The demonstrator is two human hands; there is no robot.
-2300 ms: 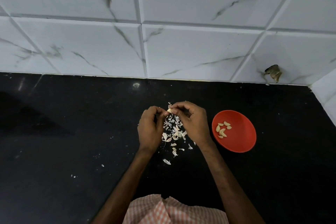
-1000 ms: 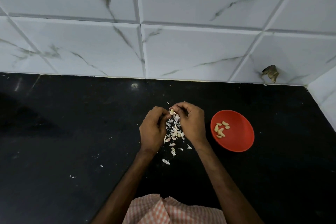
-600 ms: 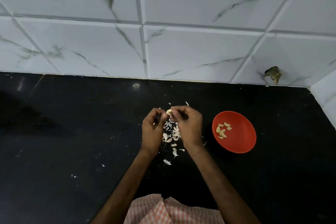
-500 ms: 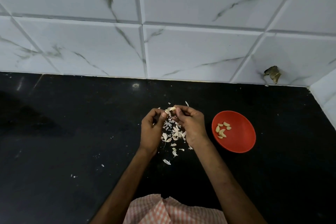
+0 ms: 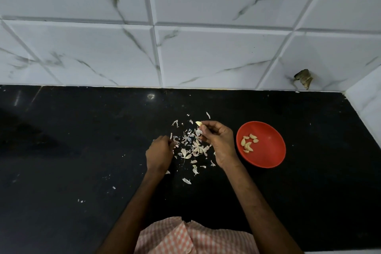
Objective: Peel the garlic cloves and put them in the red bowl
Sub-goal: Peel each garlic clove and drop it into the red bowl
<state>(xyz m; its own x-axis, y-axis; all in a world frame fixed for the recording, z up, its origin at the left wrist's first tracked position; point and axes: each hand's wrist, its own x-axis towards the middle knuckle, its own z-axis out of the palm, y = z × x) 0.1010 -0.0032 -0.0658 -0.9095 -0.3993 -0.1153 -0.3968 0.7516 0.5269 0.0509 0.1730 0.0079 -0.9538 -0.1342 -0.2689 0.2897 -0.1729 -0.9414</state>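
Slip risk: pinches small pale garlic clove [image 5: 198,123] only at fingertips of right hand [image 5: 218,140] above scattered papery white skins [image 5: 191,147], beside not over round red bowl [image 5: 268,152], so could drop it among skins on black worktop [image 5: 82,150]; left hand [image 5: 159,153] curled at pile, grip impossible to tell.

Both bare forearms extend forward, hands apart. Right hand [image 5: 219,140] sits farther forward, with thumb and forefinger tips pinching a garlic clove [image 5: 198,123]. Left hand [image 5: 159,153] is nearer the body, back up and fingers curled inward — contents not discernible.
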